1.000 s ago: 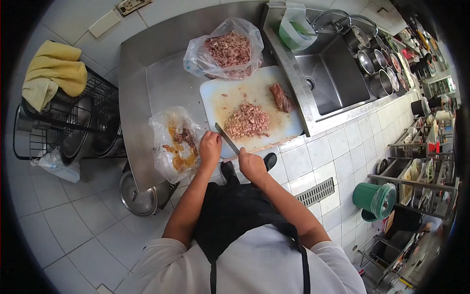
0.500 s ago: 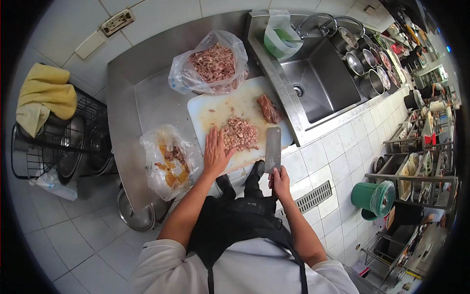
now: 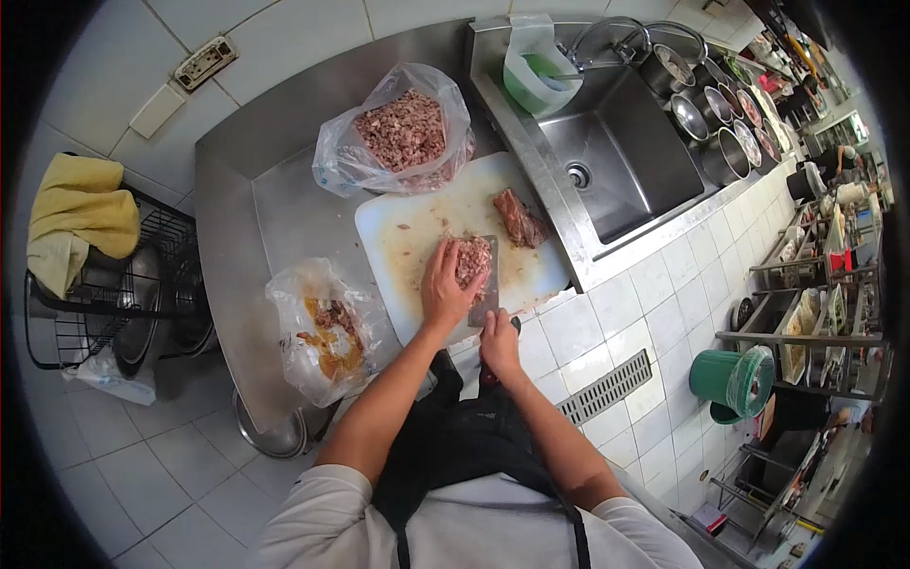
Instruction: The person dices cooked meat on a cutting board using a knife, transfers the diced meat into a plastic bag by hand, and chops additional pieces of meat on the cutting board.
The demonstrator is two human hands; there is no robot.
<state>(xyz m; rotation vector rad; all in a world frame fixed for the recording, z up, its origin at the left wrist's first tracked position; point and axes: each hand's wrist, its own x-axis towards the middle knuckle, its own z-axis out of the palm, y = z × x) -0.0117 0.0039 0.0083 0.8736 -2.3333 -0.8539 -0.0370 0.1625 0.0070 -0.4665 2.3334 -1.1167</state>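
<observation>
A heap of chopped meat (image 3: 471, 260) lies gathered on the white cutting board (image 3: 389, 228). My left hand (image 3: 445, 286) rests against the heap's left side, fingers stretched out and slightly curved around it. On the opposite side, a cleaver (image 3: 486, 302) stands with its blade along the heap, so the meat is between palm and blade. My right hand (image 3: 500, 345) is closed around the cleaver's handle. A larger browned piece of meat (image 3: 518, 220) sits at the board's right side. Beyond the board, a clear plastic bag (image 3: 343, 152) is full of chopped meat.
Left of the board lies a stained plastic bag (image 3: 308, 356) with meat scraps. A sink (image 3: 621, 156) adjoins the steel counter (image 3: 294, 204) on the right, with a green container (image 3: 536, 85) at its corner and several metal pots (image 3: 725, 156) beyond. A wire rack (image 3: 71, 327) holds yellow cloths (image 3: 81, 204).
The cleaver in my right hand has moved left up to the meat. My left hand has shifted right onto the pile, and the spread meat is now a tighter heap.
</observation>
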